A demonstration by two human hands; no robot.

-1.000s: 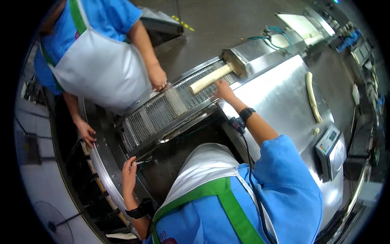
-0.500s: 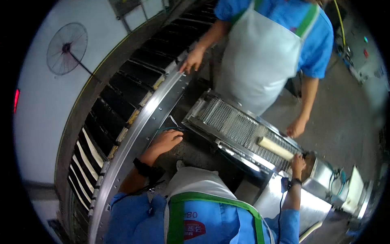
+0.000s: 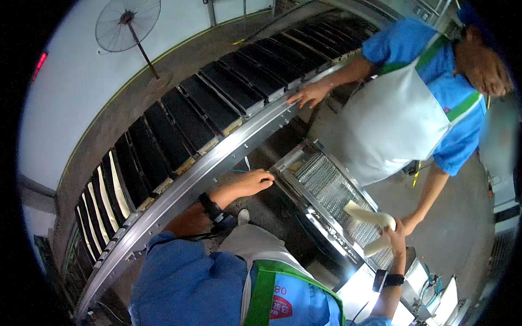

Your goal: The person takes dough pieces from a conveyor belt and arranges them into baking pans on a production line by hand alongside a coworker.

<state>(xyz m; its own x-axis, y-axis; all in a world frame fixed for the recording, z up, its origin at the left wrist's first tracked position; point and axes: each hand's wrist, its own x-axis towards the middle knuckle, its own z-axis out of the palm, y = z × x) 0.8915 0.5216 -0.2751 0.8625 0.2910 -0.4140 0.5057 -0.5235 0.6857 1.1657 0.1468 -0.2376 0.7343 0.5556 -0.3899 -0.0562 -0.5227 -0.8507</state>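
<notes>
My right hand [image 3: 397, 239] is closed around a pale, thick strip of dough [image 3: 367, 214] above the metal mesh conveyor [image 3: 325, 187]. The strip bends near my fingers, and a second pale length of dough [image 3: 375, 248] shows below it; whether the two are joined I cannot tell. My left hand [image 3: 251, 183] hangs near the conveyor's left corner, fingers loosely curled with nothing visible in them. A co-worker's hand [image 3: 411, 221] is just beyond my right hand, perhaps touching the dough.
A curved line of black trays [image 3: 171, 125] runs along a metal rail [image 3: 217, 152] on the left; several trays hold long pale strips [image 3: 117, 187]. The co-worker's other hand [image 3: 312, 93] rests at the rail. A fan [image 3: 128, 19] stands by the wall.
The dough strip lay straight on the mesh; now it is bent and partly raised in my right hand. My left hand has moved nearer the conveyor corner. The view has shifted.
</notes>
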